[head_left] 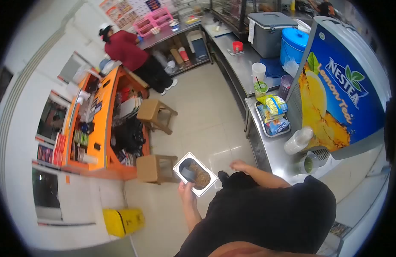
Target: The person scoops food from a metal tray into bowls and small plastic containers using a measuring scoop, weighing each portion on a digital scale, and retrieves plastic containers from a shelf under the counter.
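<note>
My left hand (187, 192) is closed on the near edge of a rectangular steel food pan (210, 180), its thumb over the rim. Brown, crumbly food (201, 177) lies in the pan, and a dark grey cup-like scoop (188, 173) rests at its left end, close to my thumb. The pan is held over the floor in front of my body. To the right of it, my right hand (238, 166) hangs with loosely bent fingers and nothing visible in it, apart from the pan and the counter.
On my right runs a steel counter (273, 147) with a tray of packets (275, 115), stacked cups (298, 140) and a Nestea dispenser (339, 85). Two brown stools (153, 169) stand left beside an orange cabinet (101, 124). A person in maroon (127, 51) works at the back counter.
</note>
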`<state>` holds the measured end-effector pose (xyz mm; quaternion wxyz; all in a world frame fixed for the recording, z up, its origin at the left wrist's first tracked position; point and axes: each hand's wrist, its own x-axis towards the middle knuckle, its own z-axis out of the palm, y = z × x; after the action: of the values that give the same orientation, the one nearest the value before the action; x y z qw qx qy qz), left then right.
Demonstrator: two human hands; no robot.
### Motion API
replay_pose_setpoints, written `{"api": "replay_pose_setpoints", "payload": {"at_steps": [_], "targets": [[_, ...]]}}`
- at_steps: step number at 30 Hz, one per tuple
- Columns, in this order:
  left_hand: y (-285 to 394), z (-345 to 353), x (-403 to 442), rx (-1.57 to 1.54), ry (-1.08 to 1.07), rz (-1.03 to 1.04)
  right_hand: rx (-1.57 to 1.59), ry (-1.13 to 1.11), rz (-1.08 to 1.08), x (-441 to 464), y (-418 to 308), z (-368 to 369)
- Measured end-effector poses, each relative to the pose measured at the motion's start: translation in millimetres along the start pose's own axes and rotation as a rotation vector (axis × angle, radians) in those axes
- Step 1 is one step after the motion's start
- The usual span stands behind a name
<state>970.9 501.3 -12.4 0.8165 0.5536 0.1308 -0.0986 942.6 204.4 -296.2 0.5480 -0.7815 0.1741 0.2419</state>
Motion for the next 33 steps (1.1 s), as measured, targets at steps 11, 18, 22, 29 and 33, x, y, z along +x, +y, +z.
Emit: {"api": "replay_pose_setpoints", "payload": {"at_steps": [11, 18, 22, 29, 33], "targets": [[65, 109, 340, 0.062, -0.302, -0.108, 0.613, 0.271, -0.067, 189, -272, -186], [71, 199, 565, 0.174, -0.379, -0.122, 0.364, 0.839, 0.057, 362, -252, -279], [90, 269, 687, 0.165, -0.474, -0.139, -0.089, 1.331, 0.023, 408, -301, -414], [126, 392, 871, 0.244, -0.608, -0.135, -0.527, 1.667, 0.373, 459, -350, -630], [117, 452, 961, 0.243, -0.608, -0.15, -0.495, 1.49, 0.644, 511, -354, -690]]}}
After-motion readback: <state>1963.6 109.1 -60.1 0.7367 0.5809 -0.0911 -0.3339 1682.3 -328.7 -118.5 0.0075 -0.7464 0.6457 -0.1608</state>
